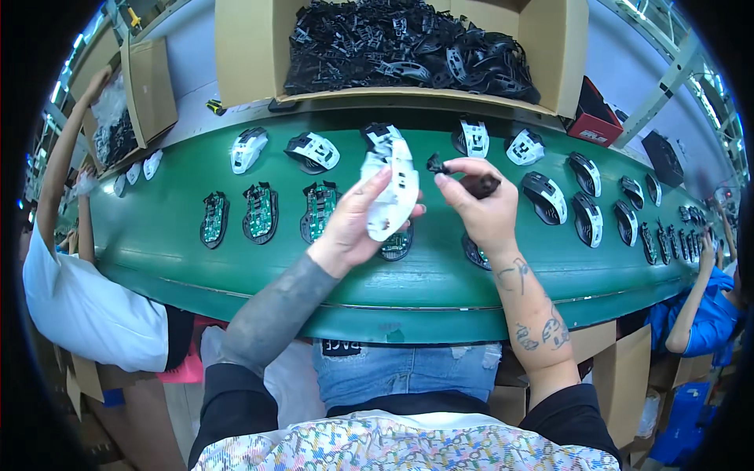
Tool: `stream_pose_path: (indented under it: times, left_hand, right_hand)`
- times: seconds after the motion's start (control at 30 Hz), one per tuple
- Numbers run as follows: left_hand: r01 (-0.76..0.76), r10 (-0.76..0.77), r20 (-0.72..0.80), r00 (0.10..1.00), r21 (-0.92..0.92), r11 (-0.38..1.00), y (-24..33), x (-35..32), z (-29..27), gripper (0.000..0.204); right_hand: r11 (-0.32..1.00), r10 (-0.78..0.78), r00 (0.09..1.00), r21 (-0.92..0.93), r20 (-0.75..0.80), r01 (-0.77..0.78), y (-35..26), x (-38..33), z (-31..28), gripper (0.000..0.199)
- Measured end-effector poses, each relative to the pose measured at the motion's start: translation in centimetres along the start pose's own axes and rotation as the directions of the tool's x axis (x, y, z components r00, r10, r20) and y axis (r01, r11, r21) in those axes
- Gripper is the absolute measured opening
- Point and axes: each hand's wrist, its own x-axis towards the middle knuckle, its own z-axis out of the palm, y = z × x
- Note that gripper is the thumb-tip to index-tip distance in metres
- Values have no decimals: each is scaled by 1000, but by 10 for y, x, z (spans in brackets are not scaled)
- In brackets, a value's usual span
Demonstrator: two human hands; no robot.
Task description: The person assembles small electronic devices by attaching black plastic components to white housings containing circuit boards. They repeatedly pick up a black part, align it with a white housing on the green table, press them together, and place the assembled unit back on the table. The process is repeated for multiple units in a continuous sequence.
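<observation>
Head view: white shell (pixel 403 174) at frame centre

From afar I see the left grip (pixel 353 220) holding it; the right grip (pixel 485 210), right of centre, pinches a small black part (pixel 436 163) and curls round a dark object (pixel 481 186), above the green surface (pixel 438 276).

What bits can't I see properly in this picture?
All in the head view:
White shell: the left hand covers part of it.
Small black piece at the right hand: too small to tell its exact shape.
Circuit board by the right wrist: partly hidden behind it.
Big cardboard box: its far side is cut off by the top edge.
</observation>
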Motion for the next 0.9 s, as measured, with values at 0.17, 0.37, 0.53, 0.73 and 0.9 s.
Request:
stream_pose_path:
  times: [0.17, 0.37, 0.53, 0.73, 0.9]
  left_hand:
    - [138, -125, 124, 984, -104, 985, -24, 6, -17, 43]
    - [106, -101, 82, 991, -49, 993, -20, -1, -18, 42]
    - [70, -69, 62, 996, -9, 998, -16, -7, -16, 44]
    - [-57, 61, -56, 997, 66, 996, -17, -4, -19, 38]
    - [-184, 210, -123, 970, 191, 964, -19, -3, -24, 33]
  right_hand:
    - [578, -700, 674, -368, 235, 729, 4, 8, -6, 30]
    - [473, -670, 632, -431, 390, 768, 4, 2, -5, 34]
    - [483, -521, 678, -475, 519, 735, 1, 4, -3, 45]
    - [502, -446, 763, -575, 468, 646, 6, -11, 18, 57]
    - [483, -238, 874, -729, 423, 485, 1, -26, 36, 62]
